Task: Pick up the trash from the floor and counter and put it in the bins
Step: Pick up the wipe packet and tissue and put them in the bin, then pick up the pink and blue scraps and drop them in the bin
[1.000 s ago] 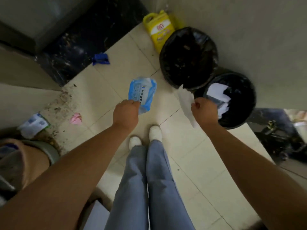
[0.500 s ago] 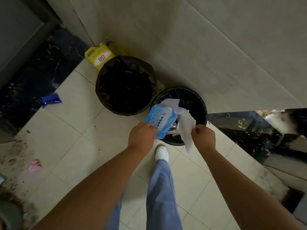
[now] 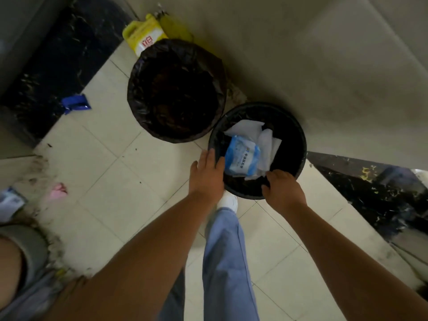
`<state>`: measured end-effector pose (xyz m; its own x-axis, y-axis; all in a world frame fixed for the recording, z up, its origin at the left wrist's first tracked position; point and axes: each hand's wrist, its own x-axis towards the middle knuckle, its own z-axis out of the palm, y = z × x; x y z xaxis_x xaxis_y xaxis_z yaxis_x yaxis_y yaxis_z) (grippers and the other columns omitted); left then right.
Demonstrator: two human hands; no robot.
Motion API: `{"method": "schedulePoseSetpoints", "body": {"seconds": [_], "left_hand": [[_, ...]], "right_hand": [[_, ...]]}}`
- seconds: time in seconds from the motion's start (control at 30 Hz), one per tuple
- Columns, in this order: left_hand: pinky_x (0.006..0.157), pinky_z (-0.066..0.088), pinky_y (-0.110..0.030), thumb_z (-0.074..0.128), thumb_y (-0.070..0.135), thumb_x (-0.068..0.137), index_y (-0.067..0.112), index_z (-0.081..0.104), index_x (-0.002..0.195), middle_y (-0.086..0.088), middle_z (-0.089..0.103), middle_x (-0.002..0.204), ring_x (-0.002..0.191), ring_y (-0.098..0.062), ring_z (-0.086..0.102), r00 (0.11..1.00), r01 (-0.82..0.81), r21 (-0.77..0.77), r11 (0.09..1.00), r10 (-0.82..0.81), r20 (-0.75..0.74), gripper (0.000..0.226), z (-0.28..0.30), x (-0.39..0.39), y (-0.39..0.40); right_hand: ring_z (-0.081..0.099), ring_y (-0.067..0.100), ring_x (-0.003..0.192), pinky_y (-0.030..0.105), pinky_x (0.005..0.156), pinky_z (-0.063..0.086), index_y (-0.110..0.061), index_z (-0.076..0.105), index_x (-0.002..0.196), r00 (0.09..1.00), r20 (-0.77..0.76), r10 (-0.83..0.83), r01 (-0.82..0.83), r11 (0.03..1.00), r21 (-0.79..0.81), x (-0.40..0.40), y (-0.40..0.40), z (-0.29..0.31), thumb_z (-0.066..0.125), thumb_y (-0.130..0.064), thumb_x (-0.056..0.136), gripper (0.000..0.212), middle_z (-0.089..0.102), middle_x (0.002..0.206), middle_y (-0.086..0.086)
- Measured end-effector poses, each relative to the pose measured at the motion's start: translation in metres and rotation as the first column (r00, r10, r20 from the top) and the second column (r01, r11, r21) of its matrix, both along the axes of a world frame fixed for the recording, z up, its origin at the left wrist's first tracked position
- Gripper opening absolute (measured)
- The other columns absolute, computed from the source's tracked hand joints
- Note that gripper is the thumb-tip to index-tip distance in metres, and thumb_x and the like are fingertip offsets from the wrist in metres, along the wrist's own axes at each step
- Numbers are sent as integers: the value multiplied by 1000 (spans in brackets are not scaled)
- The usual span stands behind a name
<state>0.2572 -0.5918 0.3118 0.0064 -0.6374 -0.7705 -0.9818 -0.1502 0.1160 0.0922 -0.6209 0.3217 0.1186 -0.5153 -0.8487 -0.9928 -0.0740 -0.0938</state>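
Two round black-lined bins stand against the wall. The smaller right bin (image 3: 294, 140) holds a blue-and-white plastic packet (image 3: 243, 159) lying on white paper (image 3: 266, 144). My left hand (image 3: 207, 174) hovers over that bin's near-left rim with fingers spread and nothing in it. My right hand (image 3: 283, 189) is over the near rim, fingers loosely curled downward, also empty. The larger left bin (image 3: 139, 105) looks dark inside. On the floor lie a dark blue wrapper (image 3: 76, 103), a pink scrap (image 3: 58, 189) and a white-blue packet (image 3: 10, 201) at the left edge.
A yellow jug (image 3: 141, 34) leans in the corner behind the larger bin. Dark marble strips (image 3: 53, 61) run at the upper left and at the right. Dirt is scattered on the pale tiles at the left. My legs and a white shoe (image 3: 228, 201) are below the bins.
Both hands carried the blue packet and the white paper over the right bin and let them go; both now lie inside it. The view moved closer to the bins.
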Motion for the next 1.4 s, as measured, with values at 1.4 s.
{"method": "schedulePoseSetpoints", "body": {"seconds": [1.4], "left_hand": [[102, 43, -41, 54, 11, 93, 17, 19, 149, -15, 22, 154, 135, -32, 32, 390, -900, -126, 418, 898, 202, 67, -207, 550, 307]], "right_hand": [[1, 28, 148, 47, 121, 6, -17, 5, 149, 610, -110, 785, -764, 546, -344, 643, 74, -202, 32, -39, 97, 62, 2, 160, 10]]}}
